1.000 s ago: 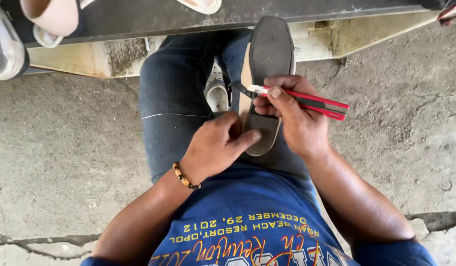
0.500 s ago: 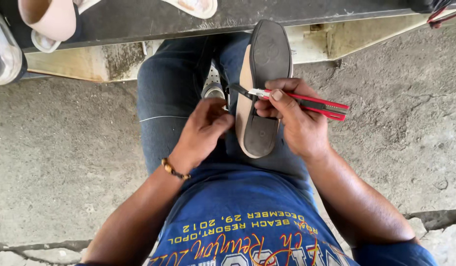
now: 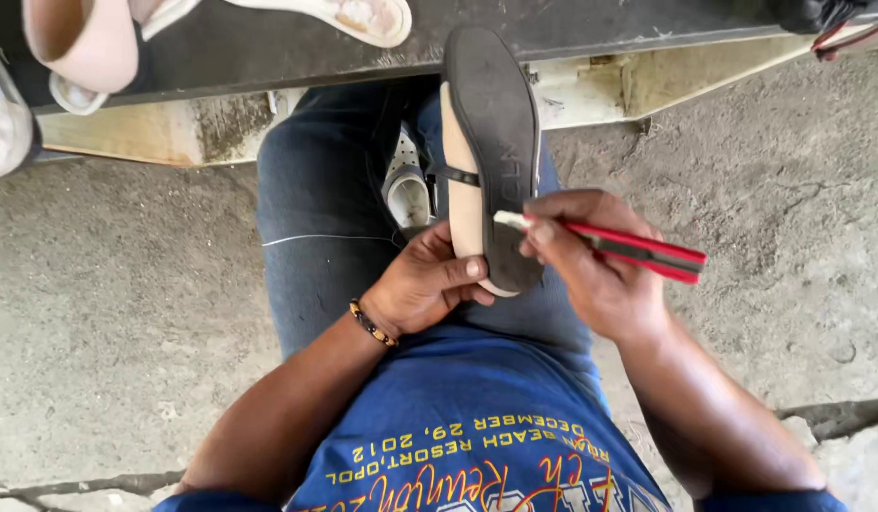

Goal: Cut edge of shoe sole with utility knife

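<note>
A flat shoe (image 3: pixel 491 142) with a black sole and a tan upper lies lengthwise on my lap, sole turned to the right. My left hand (image 3: pixel 425 284) grips its near end, thumb pressed on the tan side. My right hand (image 3: pixel 591 261) holds a red and black brush (image 3: pixel 638 248) like a pen. Its pale tip touches the black sole near the heel.
I sit in blue jeans (image 3: pixel 316 218) on a rough concrete floor (image 3: pixel 107 313). A dark bench (image 3: pixel 268 52) crosses the top, carrying a pink shoe (image 3: pixel 74 43) and a white sandal (image 3: pixel 335 14). A grey shoe (image 3: pixel 3 114) is at far left. A perforated white shoe (image 3: pixel 406 185) rests between my legs.
My left hand left the shoe's near end, then came back and gripped it from the left side. The brush tip shifted from the shoe's left edge onto the black sole.
</note>
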